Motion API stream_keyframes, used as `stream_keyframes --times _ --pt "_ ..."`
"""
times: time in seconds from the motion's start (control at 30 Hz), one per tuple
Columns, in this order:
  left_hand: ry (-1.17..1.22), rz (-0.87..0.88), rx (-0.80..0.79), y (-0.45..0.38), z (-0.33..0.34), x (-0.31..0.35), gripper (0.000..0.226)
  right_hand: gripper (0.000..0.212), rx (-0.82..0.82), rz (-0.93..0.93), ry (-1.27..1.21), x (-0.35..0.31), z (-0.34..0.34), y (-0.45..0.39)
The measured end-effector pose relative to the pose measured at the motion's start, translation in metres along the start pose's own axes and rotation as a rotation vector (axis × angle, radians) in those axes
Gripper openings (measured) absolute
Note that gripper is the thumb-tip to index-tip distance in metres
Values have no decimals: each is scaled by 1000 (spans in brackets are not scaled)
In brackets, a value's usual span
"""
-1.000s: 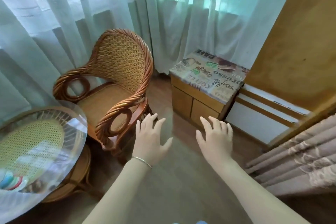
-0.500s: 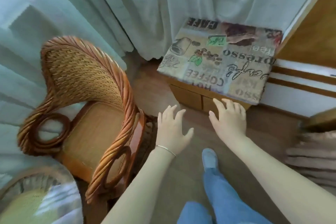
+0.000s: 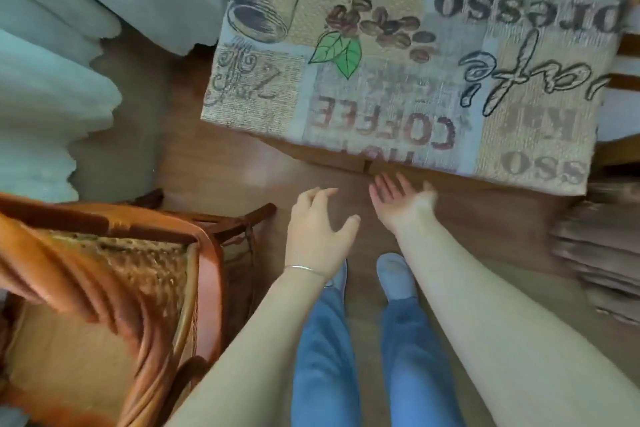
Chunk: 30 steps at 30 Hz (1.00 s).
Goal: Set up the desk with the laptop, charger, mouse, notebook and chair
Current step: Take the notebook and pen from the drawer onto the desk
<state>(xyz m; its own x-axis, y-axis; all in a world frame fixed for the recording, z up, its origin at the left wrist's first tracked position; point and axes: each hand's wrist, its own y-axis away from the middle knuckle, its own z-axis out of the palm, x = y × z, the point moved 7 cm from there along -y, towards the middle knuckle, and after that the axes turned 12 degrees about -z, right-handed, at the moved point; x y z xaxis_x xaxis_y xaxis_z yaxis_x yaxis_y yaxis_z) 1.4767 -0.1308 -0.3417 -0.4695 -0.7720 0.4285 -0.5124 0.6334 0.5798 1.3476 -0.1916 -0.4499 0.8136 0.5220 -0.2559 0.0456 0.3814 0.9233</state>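
Observation:
A low wooden cabinet with a coffee-print cloth fills the upper right. Just below its front edge, my right hand reaches toward the cabinet front, palm up, fingers apart and empty. My left hand, with a thin bracelet on the wrist, hovers open beside it over the wooden floor. A rattan armchair stands at the lower left, a short way left of my left hand. No laptop, charger, mouse or notebook is in view.
Pale sheer curtains hang along the left and top. Folded brown fabric lies at the right edge. My legs in blue jeans and grey shoes stand on the floor between chair and cabinet.
The view has tilted down and moved closer to the cabinet. Both hands have dropped toward its front edge, and my right hand has turned palm up.

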Motion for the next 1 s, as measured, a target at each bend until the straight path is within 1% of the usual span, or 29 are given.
stream_keyframes --times 0.07,0.13,0.3,0.37,0.47,0.53,0.63,0.73,0.8,1.0 --pt "-15 33 37 4 -14 -3 49 63 -12 14 -101 9 16 -1" --pt "-34 25 -26 -31 11 -31 47 65 76 0 -190 34 14 -47" --pt "-12 91 11 -26 -2 -17 44 66 84 -38 -210 31 20 -54" --pt "6 115 25 -26 -10 -14 42 69 49 -59 -204 34 18 -53" --pt "-14 231 68 -17 -21 0 40 65 35 -79 -209 37 13 -49" --pt "-39 306 104 -8 -28 6 40 63 67 -76 -197 44 2 -44" --pt "-65 365 131 6 -34 3 40 60 81 -33 -193 61 -27 -31" --pt "-104 386 165 17 -36 -7 39 46 70 13 -219 75 -55 -13" --pt "-142 393 173 22 -35 -14 39 41 80 39 -246 83 -69 -3" --pt "-229 374 134 22 -26 -33 42 55 1 79 -289 86 -84 9"
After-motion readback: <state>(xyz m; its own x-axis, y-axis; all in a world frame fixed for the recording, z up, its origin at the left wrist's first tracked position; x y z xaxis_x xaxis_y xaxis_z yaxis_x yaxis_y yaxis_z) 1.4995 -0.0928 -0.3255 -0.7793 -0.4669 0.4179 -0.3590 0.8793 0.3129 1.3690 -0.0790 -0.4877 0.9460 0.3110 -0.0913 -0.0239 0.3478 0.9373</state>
